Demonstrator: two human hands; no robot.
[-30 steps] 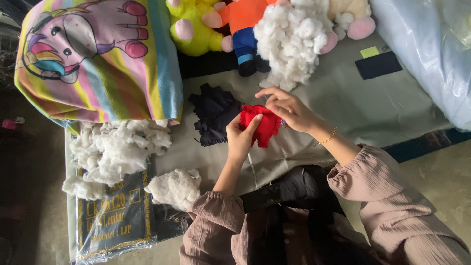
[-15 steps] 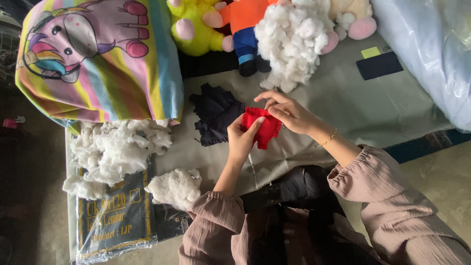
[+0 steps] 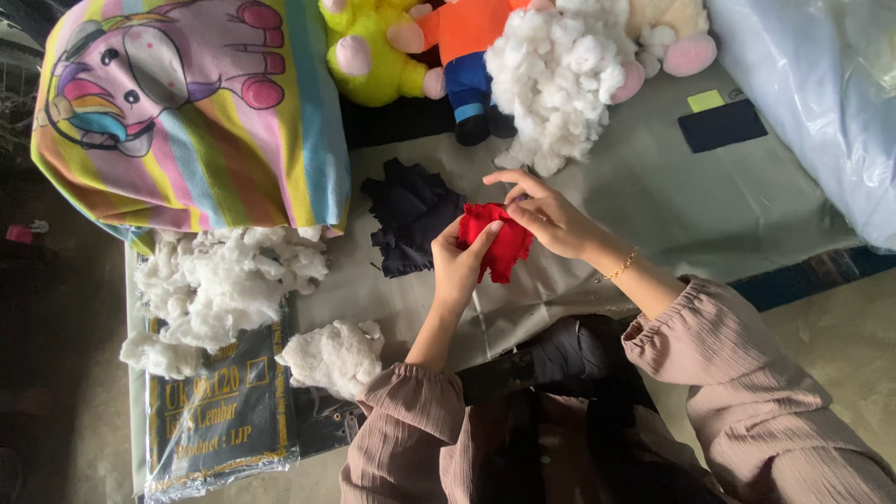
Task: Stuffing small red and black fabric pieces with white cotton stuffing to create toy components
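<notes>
Grey cloth covers the counter [image 3: 709,215]; I see a striped cartoon cushion [image 3: 196,112], white stuffing [image 3: 551,75] and dark fabric [image 3: 411,224]. Above it, my left hand [image 3: 462,261] and right hand [image 3: 551,219] each grip the small red fabric piece [image 3: 499,243].

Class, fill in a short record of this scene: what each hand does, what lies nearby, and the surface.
Left hand: grips the red cloth from below
Right hand: pinches the cloth's top edge
Beside the cloth: dark fabric pieces
Stuffing: white fluff piles
Behind: plush toys, striped cushion
Surface: grey sheet
</notes>
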